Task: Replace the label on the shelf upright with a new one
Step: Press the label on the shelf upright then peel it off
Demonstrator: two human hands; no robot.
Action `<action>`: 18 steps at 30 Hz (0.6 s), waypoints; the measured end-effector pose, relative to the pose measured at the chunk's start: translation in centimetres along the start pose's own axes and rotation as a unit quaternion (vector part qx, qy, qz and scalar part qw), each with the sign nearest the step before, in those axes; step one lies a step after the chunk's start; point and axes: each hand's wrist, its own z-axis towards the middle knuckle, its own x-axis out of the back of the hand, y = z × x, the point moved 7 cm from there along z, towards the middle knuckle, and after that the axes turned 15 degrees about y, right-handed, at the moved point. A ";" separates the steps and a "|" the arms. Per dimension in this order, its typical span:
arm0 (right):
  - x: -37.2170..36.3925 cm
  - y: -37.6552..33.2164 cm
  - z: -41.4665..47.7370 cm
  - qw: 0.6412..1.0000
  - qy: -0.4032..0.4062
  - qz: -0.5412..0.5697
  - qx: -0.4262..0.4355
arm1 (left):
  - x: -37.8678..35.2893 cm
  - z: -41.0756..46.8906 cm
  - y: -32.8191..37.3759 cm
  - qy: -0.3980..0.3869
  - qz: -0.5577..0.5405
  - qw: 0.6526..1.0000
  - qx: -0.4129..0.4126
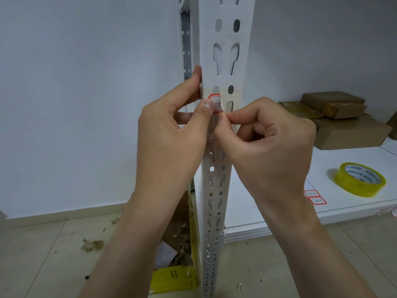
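A white slotted shelf upright (225,50) runs down the middle of the view. A small white label with a red border (216,104) sits on it under a band of clear tape (235,91). My left hand (171,134) wraps the upright's left edge, its thumb pressed on the label's left side. My right hand (264,143) pinches at the label's lower right corner with thumb and forefinger. A sheet with two more red-bordered labels (314,196) lies on the shelf board to the right.
A roll of yellowish clear tape (361,179) lies on the white shelf board (279,211). Brown cardboard boxes (343,123) are stacked at the back right. A yellow box (171,278) and debris lie on the tiled floor (53,254). A pale wall stands behind.
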 end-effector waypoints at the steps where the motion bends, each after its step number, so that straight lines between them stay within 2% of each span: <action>1: 0.0 0.0 0.0 1.000 0.001 0.000 -0.002 | 0.0 0.0 0.0 0.000 -0.001 1.000 0.001; 18: 0.1 -0.1 0.1 1.000 0.006 0.004 -0.008 | 0.0 0.0 0.0 0.001 -0.001 1.000 0.001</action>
